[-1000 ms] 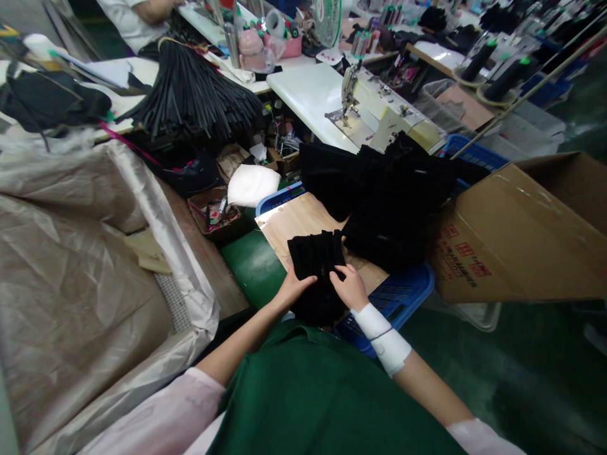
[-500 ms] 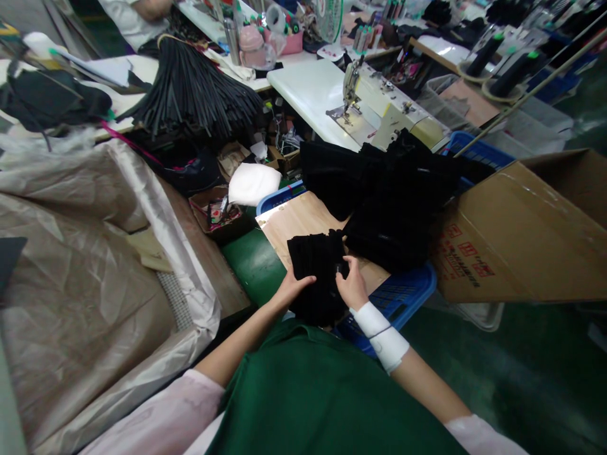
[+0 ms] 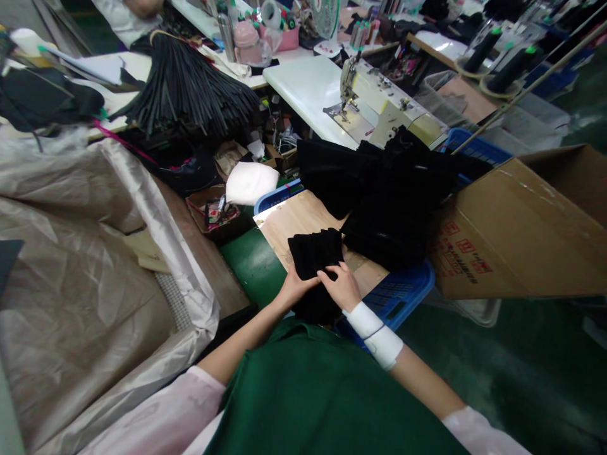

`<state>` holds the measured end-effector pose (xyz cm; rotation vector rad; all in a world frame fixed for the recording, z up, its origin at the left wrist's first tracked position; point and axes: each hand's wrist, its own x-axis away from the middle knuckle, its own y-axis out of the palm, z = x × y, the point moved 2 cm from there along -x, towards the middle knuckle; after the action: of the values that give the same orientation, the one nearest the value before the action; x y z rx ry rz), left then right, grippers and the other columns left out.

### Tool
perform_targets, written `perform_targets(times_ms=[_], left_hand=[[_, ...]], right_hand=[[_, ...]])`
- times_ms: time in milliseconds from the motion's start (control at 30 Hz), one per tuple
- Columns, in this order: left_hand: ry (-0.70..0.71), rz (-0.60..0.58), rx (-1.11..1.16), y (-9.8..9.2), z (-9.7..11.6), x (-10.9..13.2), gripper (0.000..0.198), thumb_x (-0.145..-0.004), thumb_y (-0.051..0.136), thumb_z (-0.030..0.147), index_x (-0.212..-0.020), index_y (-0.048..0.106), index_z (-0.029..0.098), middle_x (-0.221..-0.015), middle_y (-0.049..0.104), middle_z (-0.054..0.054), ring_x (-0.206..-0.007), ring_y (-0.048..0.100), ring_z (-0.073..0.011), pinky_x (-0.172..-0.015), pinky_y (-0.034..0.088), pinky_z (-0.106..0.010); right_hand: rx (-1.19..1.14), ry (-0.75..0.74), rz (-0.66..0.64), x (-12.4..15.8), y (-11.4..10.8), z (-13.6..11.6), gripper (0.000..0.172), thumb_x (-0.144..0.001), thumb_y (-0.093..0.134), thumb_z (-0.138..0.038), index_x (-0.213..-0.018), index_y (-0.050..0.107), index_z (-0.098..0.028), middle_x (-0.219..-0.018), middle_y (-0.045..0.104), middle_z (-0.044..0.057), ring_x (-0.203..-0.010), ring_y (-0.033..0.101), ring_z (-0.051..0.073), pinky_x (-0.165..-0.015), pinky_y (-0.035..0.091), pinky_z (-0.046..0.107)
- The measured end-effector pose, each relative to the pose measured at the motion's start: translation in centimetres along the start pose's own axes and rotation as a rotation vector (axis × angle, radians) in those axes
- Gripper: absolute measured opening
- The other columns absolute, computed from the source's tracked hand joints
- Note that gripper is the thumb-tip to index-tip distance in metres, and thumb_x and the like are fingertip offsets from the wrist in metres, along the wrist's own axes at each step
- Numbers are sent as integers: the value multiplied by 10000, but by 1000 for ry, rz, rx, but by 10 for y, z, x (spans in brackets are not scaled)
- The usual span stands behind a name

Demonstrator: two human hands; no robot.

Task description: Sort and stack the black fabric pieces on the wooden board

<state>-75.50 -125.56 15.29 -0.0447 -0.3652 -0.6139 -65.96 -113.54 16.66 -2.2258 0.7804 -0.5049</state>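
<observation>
A stack of black fabric pieces (image 3: 315,249) lies on a wooden board (image 3: 298,212) in front of me. My left hand (image 3: 296,287) grips the stack's left side, thumb across the top and fingers out of sight beneath. From the right, my right hand (image 3: 342,285) closes over the same stack, its thumb close to the left thumb. The board rests on a blue plastic basket (image 3: 408,291). Larger piles of black fabric (image 3: 389,202) sit just beyond my right hand, on the board and basket.
At the left stands a large bin lined with beige cloth (image 3: 156,227). An open cardboard box (image 3: 512,240) is at the right. Ahead are a sewing machine (image 3: 379,95) on a white table and a bundle of black strips (image 3: 190,88). Another person's sleeve (image 3: 128,25) shows at the top left.
My right hand has moved left over the stack, bringing its thumb near my left thumb. The left hand stays about where it was. The view has shifted slightly.
</observation>
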Motion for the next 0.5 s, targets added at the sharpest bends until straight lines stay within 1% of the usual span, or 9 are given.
perform_targets(times_ms=[67,100,167,233,333,433,500], left_hand=[[-28,-17,1,-3,0,1,799,-584,842,294,-1284,484,148,-1272,604,-139,-1218,550,-310,-1084,407,-467],[-56,-24,8,-5,0,2,766,-608,819,284,-1287,487,159,-1274,604,-129,-1220,549,-306,-1083,411,-460],[-115,-39,36,-10,-1,4,657,-680,743,259,-1285,500,183,-1270,611,-106,-1221,551,-292,-1079,419,-441],[-141,-44,54,-12,-2,5,600,-708,695,235,-1278,512,191,-1250,624,-94,-1226,550,-287,-1081,420,-431],[-107,-54,48,-11,-3,4,675,-670,756,259,-1288,497,170,-1262,614,-117,-1230,545,-304,-1084,414,-454],[-58,-61,40,-6,-4,3,773,-633,821,323,-1303,471,163,-1328,570,-144,-1228,547,-311,-1081,414,-471],[-34,-50,31,-4,-5,2,795,-622,831,323,-1309,462,167,-1344,558,-144,-1233,543,-311,-1087,409,-470]], right_hand=[[-19,-7,16,-3,-1,2,246,-830,577,-362,-869,747,-188,-1086,657,126,-1029,628,269,-947,484,399],[-36,-9,23,-5,-3,5,237,-834,551,-331,-836,746,-197,-1058,665,113,-994,638,253,-929,491,383],[-70,-1,28,-9,-5,13,248,-828,516,-304,-783,739,-206,-999,675,94,-937,646,234,-886,504,360],[-95,13,29,-12,-7,20,258,-818,505,-307,-760,734,-205,-965,677,89,-915,646,232,-862,508,352],[-111,15,17,-14,-7,27,267,-814,505,-325,-775,735,-194,-982,676,98,-941,642,245,-883,500,369],[-110,3,-10,-13,-4,28,279,-828,499,-335,-799,734,-188,-1018,676,107,-969,638,251,-907,491,379],[-105,-4,-11,-12,-3,27,284,-836,494,-338,-807,733,-189,-1040,675,108,-980,635,248,-915,486,379]])
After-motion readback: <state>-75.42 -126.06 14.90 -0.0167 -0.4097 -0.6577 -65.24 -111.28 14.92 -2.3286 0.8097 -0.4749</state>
